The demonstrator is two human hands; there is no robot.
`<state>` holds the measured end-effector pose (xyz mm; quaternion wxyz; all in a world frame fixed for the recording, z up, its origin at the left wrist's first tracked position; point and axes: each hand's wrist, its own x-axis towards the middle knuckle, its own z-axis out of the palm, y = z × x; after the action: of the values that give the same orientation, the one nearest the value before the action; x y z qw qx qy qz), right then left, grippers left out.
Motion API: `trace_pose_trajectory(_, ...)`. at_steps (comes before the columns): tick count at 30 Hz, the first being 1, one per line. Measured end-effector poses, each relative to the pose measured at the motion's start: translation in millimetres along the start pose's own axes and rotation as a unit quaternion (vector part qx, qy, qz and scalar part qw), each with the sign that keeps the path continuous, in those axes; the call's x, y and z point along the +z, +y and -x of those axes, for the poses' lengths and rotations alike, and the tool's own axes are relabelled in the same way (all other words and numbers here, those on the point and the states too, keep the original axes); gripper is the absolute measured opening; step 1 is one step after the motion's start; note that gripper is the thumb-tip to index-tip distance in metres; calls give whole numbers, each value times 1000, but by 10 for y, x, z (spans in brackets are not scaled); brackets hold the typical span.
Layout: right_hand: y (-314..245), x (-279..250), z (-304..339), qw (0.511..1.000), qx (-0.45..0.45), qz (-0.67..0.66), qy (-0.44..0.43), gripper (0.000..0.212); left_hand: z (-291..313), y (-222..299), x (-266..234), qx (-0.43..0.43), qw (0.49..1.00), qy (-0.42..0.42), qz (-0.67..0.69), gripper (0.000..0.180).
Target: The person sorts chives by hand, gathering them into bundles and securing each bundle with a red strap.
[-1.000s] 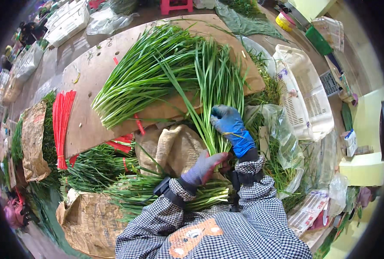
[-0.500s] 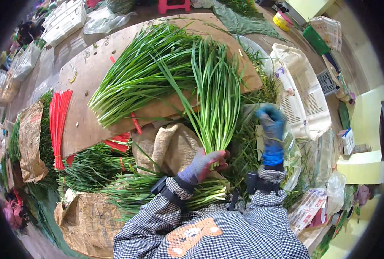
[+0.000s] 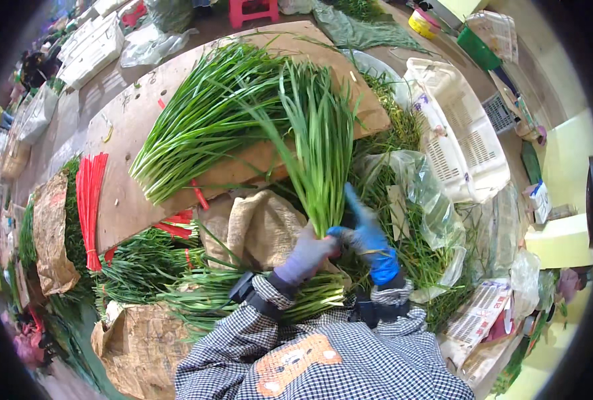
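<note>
My left hand, in a greyish-purple glove, grips a bunch of garlic chives by its pale lower ends. The bunch's leaves fan upward, away from me. At the right of the stem ends is my right hand, in a blue glove and somewhat blurred. One of its fingers points up beside the bunch, apart from others that reach the stem ends near my left hand. Beyond the bunch, a large pile of chives lies on the wooden board. Cut chives also lie under my left wrist.
Red ties lie at the board's left. Brown sacking hangs over its near edge. On the right are loose leaves, clear plastic and a white crate. Tied chive bundles and brown paper are at lower left.
My right hand has swung leftward from beside the crate to the stem ends of the bunch. My left hand still holds the bunch, which has shifted slightly left.
</note>
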<state>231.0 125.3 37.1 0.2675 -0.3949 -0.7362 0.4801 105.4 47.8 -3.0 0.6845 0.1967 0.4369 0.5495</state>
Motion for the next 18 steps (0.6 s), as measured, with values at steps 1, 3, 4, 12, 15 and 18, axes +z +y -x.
trace_pose_trajectory(1,-172,79,-14,997,5,80,-9,86,-10,-6,50,-2,1000,-1,-4,38)
trace_pose_trajectory(3,-76,186,-80,988,-83,116,52,76,27,78,183,154,981,7,-118,53)
trace_pose_trajectory(4,-59,183,-101,999,-27,1,25,70,60,115,178,79,993,19,-86,65)
trace_pose_trajectory(12,143,112,-25,984,8,-155,85,26,116,375,215,52,998,-44,12,67)
trace_pose_trajectory(15,180,125,-8,990,29,-104,95,27,88,358,182,19,998,-10,56,60)
trace_pose_trajectory(18,211,154,-7,980,29,-163,109,26,92,344,121,-46,997,-9,65,45)
